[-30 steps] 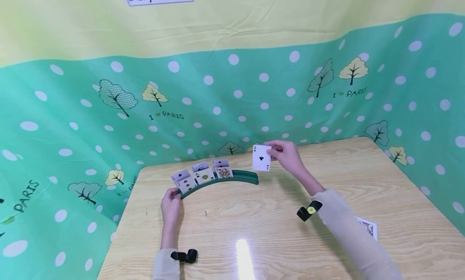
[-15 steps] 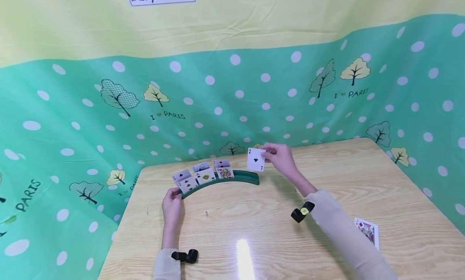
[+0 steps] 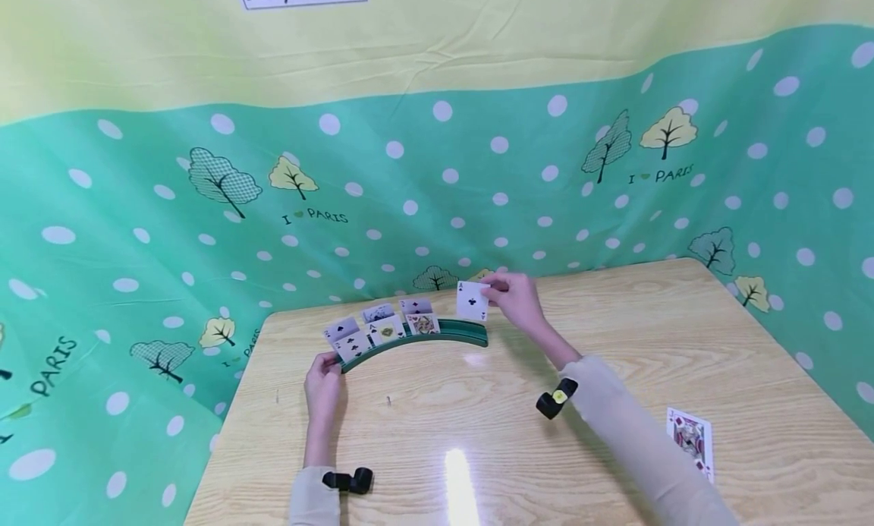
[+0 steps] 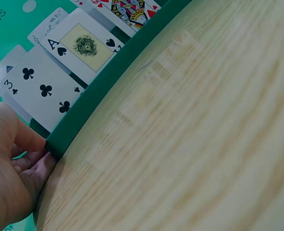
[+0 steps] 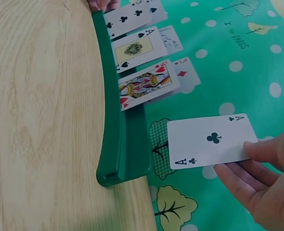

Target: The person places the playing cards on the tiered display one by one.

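Note:
A curved green card holder [image 3: 416,340] stands toward the back of the table, bearing two rows of playing cards on its left and middle. In front are a three of clubs [image 4: 45,89], an ace of spades [image 4: 84,45] and a queen of hearts [image 5: 149,85]; behind them show a two of spades [image 4: 6,67], a joker-like card [image 5: 169,41] and a three of diamonds [image 5: 184,74]. My left hand [image 3: 323,385] grips the holder's left end between thumb and fingers. My right hand [image 3: 517,302] pinches an ace of clubs [image 5: 211,140] by its edge, above the holder's right end.
A jack of diamonds [image 3: 690,439] lies face up on the wooden table [image 3: 437,427] at the right, beside the right sleeve. A green polka-dot cloth [image 3: 444,184] hangs close behind the table's back edge and along both sides.
My right hand has moved left with the ace of clubs, bringing it over the holder's right part. More of the jack of diamonds shows from under the sleeve. My left hand stays put.

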`<state>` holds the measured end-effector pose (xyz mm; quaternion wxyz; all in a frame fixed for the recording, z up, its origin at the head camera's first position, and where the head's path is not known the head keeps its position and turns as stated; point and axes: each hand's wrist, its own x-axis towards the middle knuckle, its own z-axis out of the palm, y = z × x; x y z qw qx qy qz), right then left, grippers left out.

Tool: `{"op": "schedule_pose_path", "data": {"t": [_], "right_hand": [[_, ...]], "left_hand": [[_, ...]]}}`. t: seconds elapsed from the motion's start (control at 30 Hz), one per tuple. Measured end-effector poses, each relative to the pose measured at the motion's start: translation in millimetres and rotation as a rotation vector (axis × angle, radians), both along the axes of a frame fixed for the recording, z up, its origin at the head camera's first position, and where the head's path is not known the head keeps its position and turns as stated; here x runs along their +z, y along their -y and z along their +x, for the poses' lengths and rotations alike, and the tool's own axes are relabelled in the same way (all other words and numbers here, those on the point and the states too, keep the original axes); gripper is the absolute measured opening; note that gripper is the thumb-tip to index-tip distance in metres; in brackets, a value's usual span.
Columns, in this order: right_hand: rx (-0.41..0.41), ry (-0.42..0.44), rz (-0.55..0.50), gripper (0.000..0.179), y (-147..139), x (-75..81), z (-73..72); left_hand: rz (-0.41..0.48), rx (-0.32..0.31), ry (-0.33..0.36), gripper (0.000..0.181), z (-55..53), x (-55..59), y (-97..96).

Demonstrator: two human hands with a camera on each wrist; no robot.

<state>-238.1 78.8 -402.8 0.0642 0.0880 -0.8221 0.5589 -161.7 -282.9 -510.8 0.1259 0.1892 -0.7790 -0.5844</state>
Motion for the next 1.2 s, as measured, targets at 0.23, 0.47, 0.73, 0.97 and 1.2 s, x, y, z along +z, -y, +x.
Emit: {"op": "schedule_pose_path", "data": {"t": [0.23,0.47,0.73,0.97,1.2], "right_hand": [[0.0,0.011,-0.008,0.018,7,-6.8,-1.5],[0.007,0.005,-0.025,0.017,12,-12.4,-3.3],[-0.004,0.008,-0.001,0.016,19,-14.4,-2.7],[-0.006,0.013,-0.02,0.016,23,-16.3,-4.9],[-0.008,0.004,-0.029,0.016,26,-17.9,-6.2]], "left_hand": [[0.006,-0.001,-0.002,0.036,0.2,0.7,0.0],[0.016,-0.015,0.015,0.039,0.9,2.6,0.6],[0.012,-0.014,0.017,0.039,1.1,3.2,0.1],[0.002,-0.009,0.016,0.038,1.6,3.9,-0.6],[0.01,-0.006,0.019,0.039,1.4,4.2,-1.4]]}}
